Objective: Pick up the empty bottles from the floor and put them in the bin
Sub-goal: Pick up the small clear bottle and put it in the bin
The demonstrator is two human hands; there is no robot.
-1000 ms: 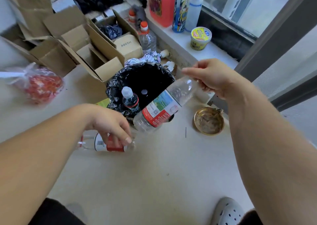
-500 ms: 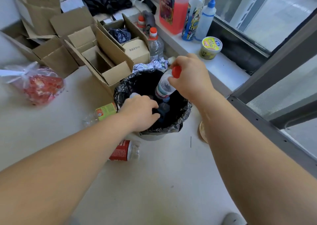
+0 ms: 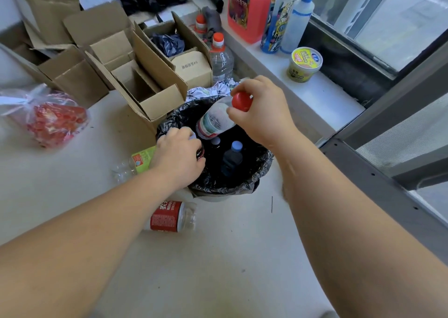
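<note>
1. Pale floor point(image 3: 218, 257) beside a window ledge point(image 3: 322, 94), cluttered with open cardboard boxes point(image 3: 135, 75) beyond the left hand.
2. Bin point(image 3: 242, 184) lined with a black bag, directly under both hands, already holding 2 dark bottles point(image 3: 231, 159) with pale caps.
3. Right hand point(image 3: 264, 111) clenched on the red cap of a clear bottle point(image 3: 214, 121), held tilted, base down, over the bin's mouth.
4. Left hand point(image 3: 178, 156) curled over the bin's near-left rim, fingers closed round another bottle, mostly hidden beneath the hand.
5. Red-labelled bottle point(image 3: 172, 217) lying on its side on the floor just below the left forearm, near the bin's base.
6. Green-labelled bottle point(image 3: 135, 162) lying on the floor just left of the left hand.
7. Red-filled plastic bag point(image 3: 48, 119) far left of both hands.
</note>
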